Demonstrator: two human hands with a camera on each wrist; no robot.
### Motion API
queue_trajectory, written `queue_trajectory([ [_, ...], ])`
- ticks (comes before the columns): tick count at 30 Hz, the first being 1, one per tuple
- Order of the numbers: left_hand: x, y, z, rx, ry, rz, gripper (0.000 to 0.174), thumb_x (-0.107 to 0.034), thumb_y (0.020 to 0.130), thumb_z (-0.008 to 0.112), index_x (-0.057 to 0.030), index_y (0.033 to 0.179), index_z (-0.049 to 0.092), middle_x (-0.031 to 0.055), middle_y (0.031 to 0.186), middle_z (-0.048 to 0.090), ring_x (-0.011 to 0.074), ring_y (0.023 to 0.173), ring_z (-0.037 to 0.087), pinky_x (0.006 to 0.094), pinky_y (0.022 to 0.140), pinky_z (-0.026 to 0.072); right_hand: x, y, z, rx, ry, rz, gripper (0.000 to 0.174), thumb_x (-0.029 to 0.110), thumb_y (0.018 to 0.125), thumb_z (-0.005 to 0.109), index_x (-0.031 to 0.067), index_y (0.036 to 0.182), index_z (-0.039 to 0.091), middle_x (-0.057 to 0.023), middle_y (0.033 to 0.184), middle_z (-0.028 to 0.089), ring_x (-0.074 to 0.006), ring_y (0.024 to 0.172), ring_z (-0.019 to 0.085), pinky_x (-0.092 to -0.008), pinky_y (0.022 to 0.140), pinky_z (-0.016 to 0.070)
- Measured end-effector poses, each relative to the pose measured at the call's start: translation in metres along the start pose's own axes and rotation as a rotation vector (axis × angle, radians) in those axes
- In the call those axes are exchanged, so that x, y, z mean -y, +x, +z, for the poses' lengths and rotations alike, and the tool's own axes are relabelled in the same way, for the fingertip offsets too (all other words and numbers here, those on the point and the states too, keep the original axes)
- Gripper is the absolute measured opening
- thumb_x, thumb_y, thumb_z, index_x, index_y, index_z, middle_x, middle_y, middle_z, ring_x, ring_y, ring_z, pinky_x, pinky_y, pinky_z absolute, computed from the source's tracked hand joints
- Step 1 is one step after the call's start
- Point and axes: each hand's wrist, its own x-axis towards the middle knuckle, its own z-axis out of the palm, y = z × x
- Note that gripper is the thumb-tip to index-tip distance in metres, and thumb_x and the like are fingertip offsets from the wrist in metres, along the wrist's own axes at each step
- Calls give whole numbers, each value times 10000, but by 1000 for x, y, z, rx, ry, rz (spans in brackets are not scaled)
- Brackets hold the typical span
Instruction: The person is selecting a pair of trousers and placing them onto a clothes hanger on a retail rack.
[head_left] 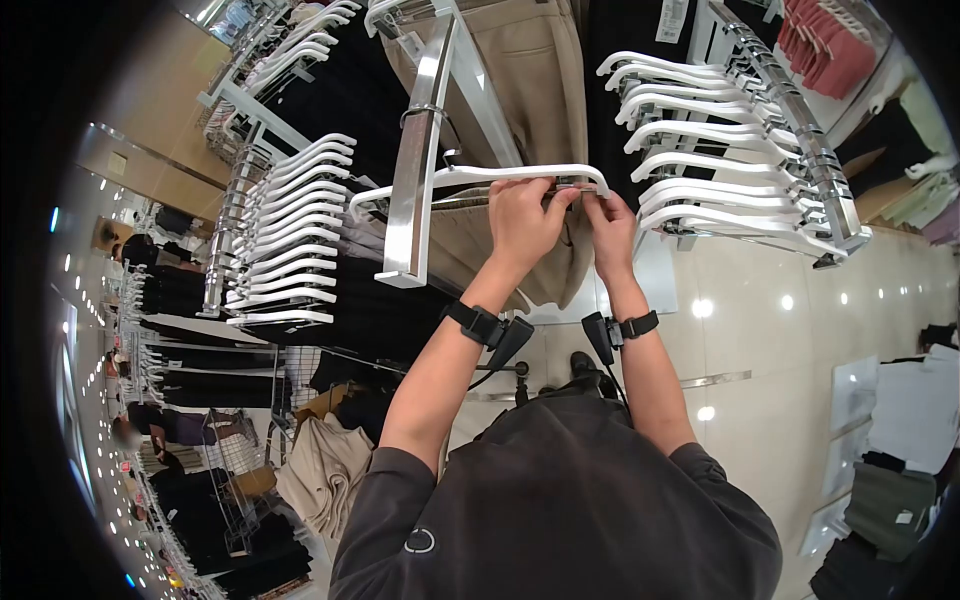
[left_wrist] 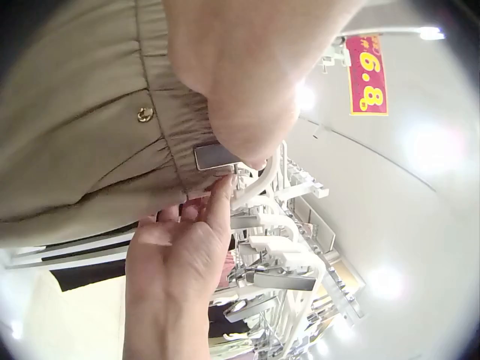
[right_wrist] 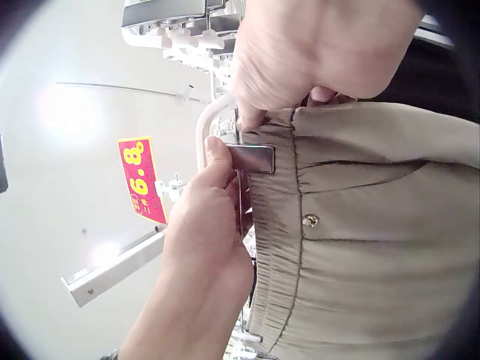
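Observation:
A white clip hanger (head_left: 510,172) hangs on the central rail's arm, with beige trousers (left_wrist: 82,142) below it by their gathered waistband. My left hand (head_left: 525,222) pinches the metal clip (right_wrist: 253,158) at one end of the hanger; its thumb lies on the clip's edge in the right wrist view. Beside it, my right hand (head_left: 612,232) pinches the waistband's end corner, thumb in front and fingers behind in the left wrist view. The clip overlaps the waistband. A small gold button (right_wrist: 310,220) shows below the waistband.
Rows of white hangers (head_left: 290,235) with dark clothes hang on a rail to the left. More white hangers (head_left: 715,185) fill a chrome rail (head_left: 800,110) at right. The metal display arm (head_left: 418,150) stands left of my hands. Folded clothes (head_left: 895,505) lie at lower right.

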Motion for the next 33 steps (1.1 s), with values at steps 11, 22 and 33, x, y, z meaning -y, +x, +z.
queue_trajectory([
  [11, 0, -21, -25, -108, 140, 184, 417, -338, 814, 712, -18, 1079, 676, 134, 1003, 680, 292, 1013, 614, 418, 905, 417, 7, -45, -5, -226, -515, -208, 475, 233, 834, 754, 14, 1211, 564, -94, 1132, 614, -198, 1054, 552, -348, 932, 400],
  [22, 121, -64, -136, -463, -143, -454, 635, -104, 844, 685, 3, 1407, 410, 182, 1360, 542, 273, 1242, 533, 362, 961, 430, 18, -38, 15, -151, -286, -230, 340, 168, 882, 728, -1, 1118, 551, -53, 1015, 604, -122, 874, 540, -285, 835, 450],
  [33, 179, -69, -124, -537, -120, -631, 394, -129, 836, 724, 25, 1154, 550, 132, 1069, 637, 199, 956, 616, 318, 844, 487, 12, -13, -1, -95, -179, -53, 245, 69, 838, 763, 64, 948, 544, 35, 846, 575, -33, 747, 529, -192, 701, 438],
])
